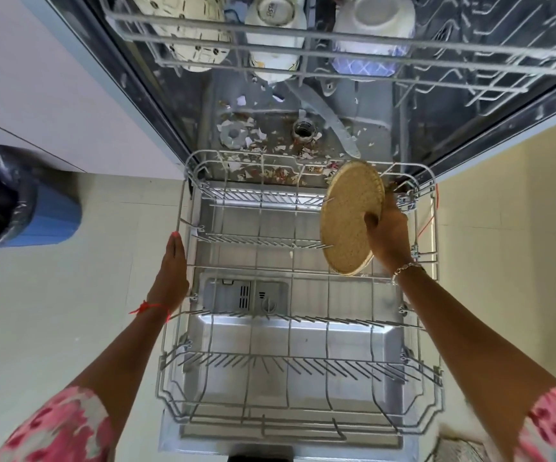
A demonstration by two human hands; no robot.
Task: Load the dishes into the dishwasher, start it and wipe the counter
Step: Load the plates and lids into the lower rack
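Your right grip [386, 235] clasps one woven plate [348, 218], on edge at the lower rack's [286, 358] far right, fingers mostly hidden. Left grip [171, 271] lies flat, released, on its rim. Three bowls [373, 25] above, cut off.

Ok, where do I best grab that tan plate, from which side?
By its right rim, from the right: the plate is on edge over the rack, face turned left, so only the rim offers a pinch. The right hand grips it there.

Pale glossy tiled floor [70, 295]; flat white cabinet front [36, 78] at left; round blue plastic bin [53, 221], black-lined, below it.
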